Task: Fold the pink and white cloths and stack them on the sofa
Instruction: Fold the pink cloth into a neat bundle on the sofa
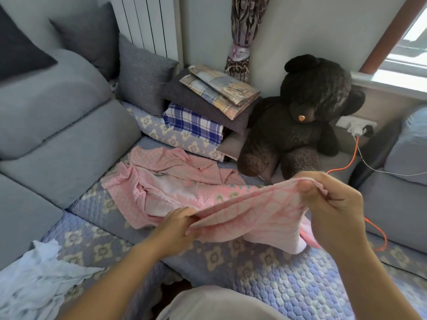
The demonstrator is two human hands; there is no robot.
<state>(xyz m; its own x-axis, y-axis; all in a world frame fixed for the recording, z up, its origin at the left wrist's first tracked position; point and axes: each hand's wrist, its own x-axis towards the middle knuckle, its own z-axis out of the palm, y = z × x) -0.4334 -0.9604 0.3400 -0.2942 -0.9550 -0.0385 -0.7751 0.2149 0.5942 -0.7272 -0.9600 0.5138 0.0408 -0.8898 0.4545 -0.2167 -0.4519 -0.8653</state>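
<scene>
- Centrally, both hands hold one pink cloth (251, 218) lifted above the quilted seat cover (277, 273) of the sofa (57, 144).
- Left hand (178, 224): fingers and thumb pressed together, pinching the cloth's near-left edge.
- Right hand (332, 204): thumb over the top edge, fingers curled behind it, gripping the right end; the cloth sags between the two grips and a tail hangs under the right hand.
- Step in hand, as judged: finding and squaring an edge before the first fold. Done well, the hands would draw apart until the edge runs taut and straight, with corners matched before the cloth is laid down.
- Second pink cloth (166, 179): crumpled and unfolded on the seat cover, just beyond the held one.
- White cloth (39, 280): rumpled at the lower left of the seat, well apart from the hands, not yet folded.
- No container proper is in view; a stack of folded checked cloths and cushions (208, 107) sits beside a dark teddy bear (305, 116).
- Hazard, as judged: the orange cable (346, 167) runs near the right hand and could snag.
</scene>
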